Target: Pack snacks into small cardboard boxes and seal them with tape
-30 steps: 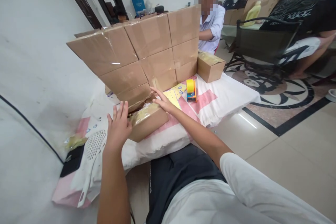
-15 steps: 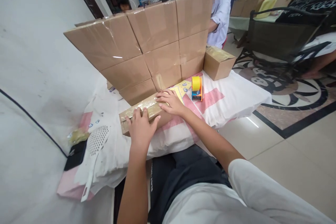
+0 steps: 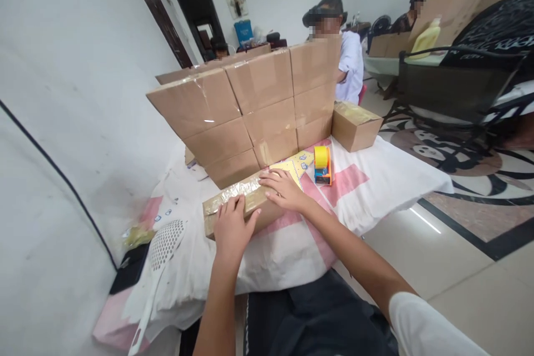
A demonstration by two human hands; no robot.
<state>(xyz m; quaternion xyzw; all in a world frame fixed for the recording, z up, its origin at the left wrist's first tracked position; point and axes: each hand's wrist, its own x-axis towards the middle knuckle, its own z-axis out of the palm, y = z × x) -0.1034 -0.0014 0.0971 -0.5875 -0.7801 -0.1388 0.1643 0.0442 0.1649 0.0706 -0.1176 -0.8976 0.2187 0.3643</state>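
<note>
White wall (image 3: 75, 94) fills the left of the frame, and a white-and-pink cloth (image 3: 392, 186) covers the surface at the centre. Taped box (image 3: 253, 200) lies on that cloth just below the middle of the frame, its shiny taped side facing up. At its left part, the left hand (image 3: 234, 227) rests with fingers on the top edge and thumb spread out to the right. Over its right part, the right hand (image 3: 286, 190) lies palm down, fingers spread and pointing left across the top.

Behind them, a stack of boxes (image 3: 271, 117) stands three high and three wide. To the right of centre sit a yellow tape dispenser (image 3: 322, 166) and, farther up, a lone box (image 3: 357, 125) at the right end of the stack. At lower left lies a white skimmer (image 3: 167, 242), with a flat black object (image 3: 130, 268) beside it. Upper right, a person in a pale shirt (image 3: 351, 67) is partly hidden by the stack.
</note>
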